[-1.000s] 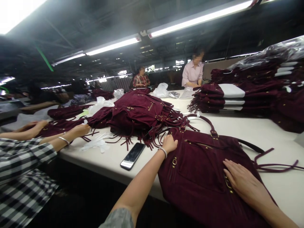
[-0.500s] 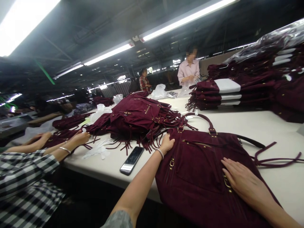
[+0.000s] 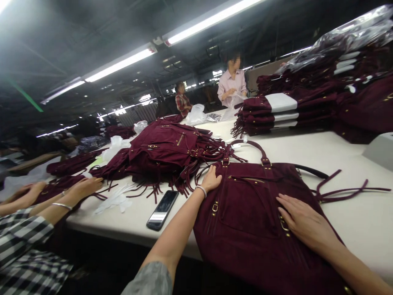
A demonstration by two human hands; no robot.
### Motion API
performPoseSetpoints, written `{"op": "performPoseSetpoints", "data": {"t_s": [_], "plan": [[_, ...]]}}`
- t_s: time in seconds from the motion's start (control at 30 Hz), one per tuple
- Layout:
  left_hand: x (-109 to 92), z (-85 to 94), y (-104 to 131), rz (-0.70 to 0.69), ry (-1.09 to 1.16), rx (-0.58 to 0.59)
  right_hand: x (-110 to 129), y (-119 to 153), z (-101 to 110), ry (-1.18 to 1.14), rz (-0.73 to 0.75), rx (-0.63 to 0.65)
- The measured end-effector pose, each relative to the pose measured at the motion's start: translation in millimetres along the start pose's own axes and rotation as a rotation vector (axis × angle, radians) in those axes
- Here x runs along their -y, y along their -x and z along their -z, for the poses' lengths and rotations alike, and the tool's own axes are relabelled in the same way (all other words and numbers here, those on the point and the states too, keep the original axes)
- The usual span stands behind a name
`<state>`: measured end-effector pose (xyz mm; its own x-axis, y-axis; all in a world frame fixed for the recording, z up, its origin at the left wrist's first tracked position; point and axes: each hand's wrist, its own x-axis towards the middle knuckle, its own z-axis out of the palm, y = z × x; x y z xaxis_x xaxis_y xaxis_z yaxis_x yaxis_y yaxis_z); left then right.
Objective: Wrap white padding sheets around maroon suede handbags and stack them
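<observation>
A burgundy handbag [image 3: 245, 213] lies in front of me with its front facing up, its lower part reaching over the table's near edge. At its upper left corner my left hand [image 3: 211, 181] has its fingers curled onto the fabric, closed on the bag. My right hand [image 3: 302, 219] rests flat on the right side of the front, fingers stretched out beside a brass buckle [image 3: 284, 224]. The bag's looped handle [image 3: 248, 143] stands up at the top, and a tasselled strap [image 3: 344, 191] trails to the right.
A phone [image 3: 162, 209] and white gloves [image 3: 115, 200] lie left of my arm. Behind is a heap of burgundy bags [image 3: 166, 143]; stacked bags [image 3: 282, 112] stand at right. A co-worker's hands [image 3: 82, 186] handle burgundy material at left. Another person [image 3: 231, 86] stands beyond the table [image 3: 307, 151].
The view has swung slightly to the right, so everything sits further left. Both my hands keep their places on the handbag.
</observation>
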<state>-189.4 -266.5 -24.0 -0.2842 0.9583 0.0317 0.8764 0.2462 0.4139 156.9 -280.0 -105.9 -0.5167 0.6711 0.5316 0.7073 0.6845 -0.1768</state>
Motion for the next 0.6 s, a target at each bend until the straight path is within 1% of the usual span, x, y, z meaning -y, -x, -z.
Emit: {"op": "performPoseSetpoints", "data": {"t_s": [0.07, 0.13, 0.2, 0.23, 0.27, 0.33, 0.4, 0.43, 0.5, 0.53, 0.6], "plan": [[-1.3, 3.7, -4.8, -0.04, -0.004, 0.045, 3.2, -5.0, 5.4, -0.017, -0.038, 0.012], [-5.3, 10.6, -4.5, -0.051, -0.004, 0.056, 5.8, -9.6, 13.3, -0.038, -0.058, 0.041], [-9.2, 19.9, 4.8, -0.055, 0.002, 0.037, 7.8, -10.8, 24.9, -0.079, -0.058, 0.057], [-9.8, 25.1, 13.7, -0.061, 0.007, 0.022, 8.7, -9.0, 32.3, -0.099, -0.058, 0.039], [-9.2, 30.2, 25.7, -0.069, 0.013, 0.007, 9.8, -5.2, 40.9, -0.113, -0.061, 0.003], [-3.8, 39.1, 57.4, -0.081, 0.02, -0.027, 13.0, 8.6, 60.3, -0.111, -0.095, -0.1], [5.5, 43.9, 94.9, -0.077, -0.003, -0.094, 17.7, 29.3, 79.4, -0.092, -0.215, -0.182], [10.7, 44.6, 113.6, -0.069, -0.026, -0.142, 20.7, 41.0, 87.4, -0.092, -0.315, -0.191], [20.1, 43.5, 146.5, -0.037, -0.061, -0.24, 28.1, 63.4, 99.0, -0.109, -0.555, -0.138], [24.0, 42.4, 159.3, -0.009, -0.058, -0.279, 32.3, 72.8, 102.4, -0.114, -0.66, -0.098], [29.7, 40.5, 176.3, 0.081, 0.0, -0.313, 40.8, 86.2, 105.6, -0.111, -0.795, -0.03]]}}
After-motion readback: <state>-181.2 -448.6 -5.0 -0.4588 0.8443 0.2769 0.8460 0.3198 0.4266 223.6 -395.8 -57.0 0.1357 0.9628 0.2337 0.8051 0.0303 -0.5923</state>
